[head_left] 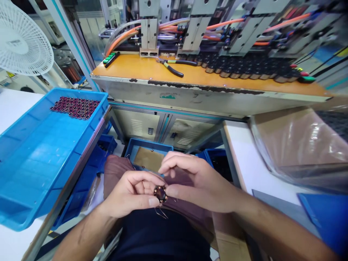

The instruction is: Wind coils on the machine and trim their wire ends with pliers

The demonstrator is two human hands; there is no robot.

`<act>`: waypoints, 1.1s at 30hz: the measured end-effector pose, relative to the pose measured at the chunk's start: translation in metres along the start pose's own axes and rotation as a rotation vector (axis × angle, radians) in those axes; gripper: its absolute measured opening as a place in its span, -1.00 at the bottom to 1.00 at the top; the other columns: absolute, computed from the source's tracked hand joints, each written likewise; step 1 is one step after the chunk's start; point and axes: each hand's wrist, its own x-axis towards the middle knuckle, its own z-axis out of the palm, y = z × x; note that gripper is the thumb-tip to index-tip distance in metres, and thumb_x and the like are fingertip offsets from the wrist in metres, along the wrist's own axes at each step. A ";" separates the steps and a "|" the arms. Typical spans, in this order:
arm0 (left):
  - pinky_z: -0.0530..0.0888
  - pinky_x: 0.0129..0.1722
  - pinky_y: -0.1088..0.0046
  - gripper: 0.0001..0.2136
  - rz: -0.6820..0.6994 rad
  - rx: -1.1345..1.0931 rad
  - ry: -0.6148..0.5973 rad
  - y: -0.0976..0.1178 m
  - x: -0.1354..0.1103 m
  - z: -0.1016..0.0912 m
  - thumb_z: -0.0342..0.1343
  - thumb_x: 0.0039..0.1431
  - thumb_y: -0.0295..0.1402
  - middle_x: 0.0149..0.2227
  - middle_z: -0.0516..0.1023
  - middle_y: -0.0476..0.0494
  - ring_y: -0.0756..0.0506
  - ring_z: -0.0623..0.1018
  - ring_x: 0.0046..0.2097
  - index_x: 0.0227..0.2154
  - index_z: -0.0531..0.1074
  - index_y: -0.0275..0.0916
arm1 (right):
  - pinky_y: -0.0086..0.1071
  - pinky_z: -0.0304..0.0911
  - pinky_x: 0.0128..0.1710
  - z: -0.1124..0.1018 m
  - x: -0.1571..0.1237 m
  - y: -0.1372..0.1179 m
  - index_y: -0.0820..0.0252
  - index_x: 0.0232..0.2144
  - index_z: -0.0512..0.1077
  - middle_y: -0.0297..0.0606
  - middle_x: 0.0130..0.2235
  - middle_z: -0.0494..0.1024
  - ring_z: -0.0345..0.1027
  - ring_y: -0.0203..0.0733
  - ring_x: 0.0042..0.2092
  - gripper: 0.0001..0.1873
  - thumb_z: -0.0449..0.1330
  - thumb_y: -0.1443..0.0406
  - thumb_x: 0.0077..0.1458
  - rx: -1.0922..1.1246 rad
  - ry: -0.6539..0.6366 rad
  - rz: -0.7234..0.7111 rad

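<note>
Above my lap, my left hand [133, 192] pinches a small round wound coil [161, 194] between thumb and fingertips. The coil has a dark centre, copper windings around its rim and thin loose wire ends hanging below it. My right hand [194, 181] is at the coil's right side, its thumb tip at the rim, either touching or just beside it. The right index finger arches above, apart from the thumb, and I see nothing held between them.
On the left, a blue tray [54, 152] holds many small coils [76, 107]. Pliers [174, 67] and rows of dark coil parts [244, 67] lie on the orange machine bench [127, 67]. A blue bin [149, 145] stands below; a plastic-wrapped carton [293, 141] is at right; a fan [21, 40] at left.
</note>
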 end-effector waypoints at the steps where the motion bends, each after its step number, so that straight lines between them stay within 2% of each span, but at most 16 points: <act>1: 0.46 -0.46 0.56 -0.71 -0.008 -0.005 -0.010 0.000 0.000 0.001 0.41 -0.09 -0.36 -0.42 0.59 -0.11 0.03 0.53 -0.47 -0.24 0.61 -0.24 | -0.41 0.24 -0.25 0.000 0.004 -0.001 0.21 -0.29 0.50 -0.29 -0.32 0.46 0.32 -0.29 -0.29 -0.82 0.28 0.20 0.16 -0.002 -0.044 -0.048; 4: 0.40 -0.50 0.61 -0.72 -0.048 -0.020 -0.031 0.001 0.001 0.004 0.41 -0.09 -0.38 -0.52 0.54 -0.02 0.07 0.47 -0.54 -0.25 0.60 -0.24 | -0.41 0.25 -0.24 0.002 0.016 0.000 0.22 -0.40 0.50 -0.30 -0.34 0.45 0.34 -0.31 -0.28 -0.79 0.22 0.21 0.23 0.034 -0.134 -0.129; 9: 0.39 -0.47 0.63 -0.75 -0.101 -0.026 -0.031 0.004 -0.002 0.004 0.41 -0.09 -0.42 -0.51 0.53 -0.01 0.09 0.46 -0.51 -0.28 0.60 -0.26 | -0.39 0.23 -0.28 0.010 0.025 0.005 0.25 -0.46 0.47 -0.29 -0.39 0.47 0.33 -0.29 -0.31 -0.74 0.23 0.21 0.22 0.028 -0.130 -0.160; 12: 0.40 -0.46 0.64 -0.73 -0.045 0.014 0.024 0.002 -0.004 0.002 0.40 -0.08 -0.44 -0.47 0.56 -0.03 0.09 0.47 -0.50 -0.24 0.61 -0.24 | -0.42 0.22 -0.32 0.014 0.023 0.004 0.24 -0.49 0.45 -0.33 -0.41 0.44 0.32 -0.32 -0.34 -0.76 0.24 0.27 0.20 0.018 -0.024 -0.091; 15: 0.51 -0.32 0.52 -0.69 0.080 0.025 0.083 0.001 -0.003 0.000 0.40 -0.07 -0.46 -0.26 0.63 -0.15 0.00 0.58 -0.34 -0.19 0.61 -0.20 | -0.45 0.20 -0.37 0.014 0.017 0.001 0.22 -0.54 0.41 -0.36 -0.43 0.42 0.30 -0.34 -0.38 -0.76 0.23 0.32 0.18 0.005 0.121 0.020; 18: 0.54 -0.28 0.48 -0.70 0.200 0.072 0.106 0.001 -0.001 0.000 0.39 -0.08 -0.49 -0.17 0.63 -0.23 -0.06 0.60 -0.26 -0.20 0.62 -0.21 | -0.44 0.20 -0.37 0.011 0.007 -0.002 0.20 -0.54 0.41 -0.36 -0.45 0.45 0.31 -0.32 -0.38 -0.77 0.22 0.32 0.16 -0.034 0.167 0.122; 21: 0.54 -0.27 0.50 -0.73 0.266 0.109 0.071 0.004 0.001 0.000 0.37 -0.05 -0.51 -0.13 0.62 -0.24 -0.05 0.60 -0.26 -0.23 0.63 -0.22 | -0.46 0.18 -0.45 0.008 -0.001 -0.008 0.20 -0.50 0.46 -0.35 -0.47 0.46 0.29 -0.32 -0.43 -0.79 0.21 0.26 0.16 0.019 0.128 0.249; 24: 0.52 -0.28 0.54 -0.72 0.242 0.106 0.043 0.005 0.001 0.000 0.34 -0.02 -0.54 -0.11 0.58 -0.20 0.00 0.58 -0.28 -0.21 0.63 -0.19 | -0.51 0.09 -0.54 0.007 -0.001 -0.015 0.21 -0.45 0.49 -0.39 -0.51 0.44 0.23 -0.38 -0.50 -0.83 0.20 0.26 0.14 0.137 0.032 0.358; 26: 0.51 -0.30 0.56 -0.72 0.218 0.106 0.036 0.005 0.000 0.000 0.34 -0.02 -0.56 -0.11 0.56 -0.17 0.04 0.55 -0.31 -0.21 0.62 -0.19 | -0.53 0.08 -0.54 0.007 0.001 -0.020 0.22 -0.45 0.50 -0.43 -0.52 0.42 0.21 -0.41 -0.50 -0.87 0.20 0.32 0.13 0.131 -0.012 0.400; 29: 0.51 -0.29 0.57 -0.71 0.207 0.094 0.024 0.005 -0.001 0.001 0.33 -0.03 -0.57 -0.11 0.55 -0.15 0.05 0.54 -0.31 -0.21 0.62 -0.18 | -0.54 0.08 -0.50 0.005 0.005 -0.024 0.21 -0.47 0.50 -0.46 -0.53 0.41 0.20 -0.43 -0.49 -0.85 0.19 0.37 0.13 0.060 -0.047 0.416; 33: 0.52 -0.27 0.59 -0.73 0.182 0.031 0.003 0.006 -0.001 0.002 0.33 -0.03 -0.57 -0.13 0.56 -0.15 0.04 0.57 -0.28 -0.23 0.62 -0.20 | -0.52 0.11 -0.43 0.003 0.006 -0.024 0.21 -0.49 0.47 -0.46 -0.51 0.41 0.25 -0.41 -0.43 -0.81 0.17 0.40 0.16 -0.047 -0.080 0.330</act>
